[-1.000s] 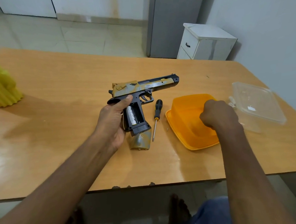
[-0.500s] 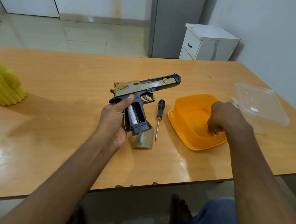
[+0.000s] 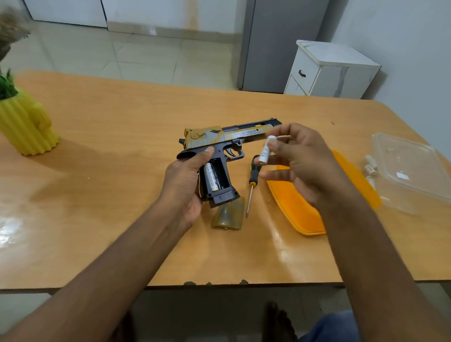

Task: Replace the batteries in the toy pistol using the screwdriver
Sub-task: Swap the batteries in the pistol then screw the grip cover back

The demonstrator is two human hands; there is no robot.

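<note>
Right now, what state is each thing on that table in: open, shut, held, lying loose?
Toy pistol: held by the left hand, grip compartment open, one battery inside.
Second battery: pinched in the right hand, above the table.
Grip cover: off, lying on the table.
Screwdriver: lying loose.
Orange box: open.
Clear lid: off, beside the box.
Small screw: loose on the table.

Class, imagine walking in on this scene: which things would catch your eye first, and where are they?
The toy pistol at the table's centre, gripped by the left hand with its grip compartment open and one battery showing. Just right of it, the right hand pinches a white battery above the orange container. A yellow plant pot stands far left.
</note>
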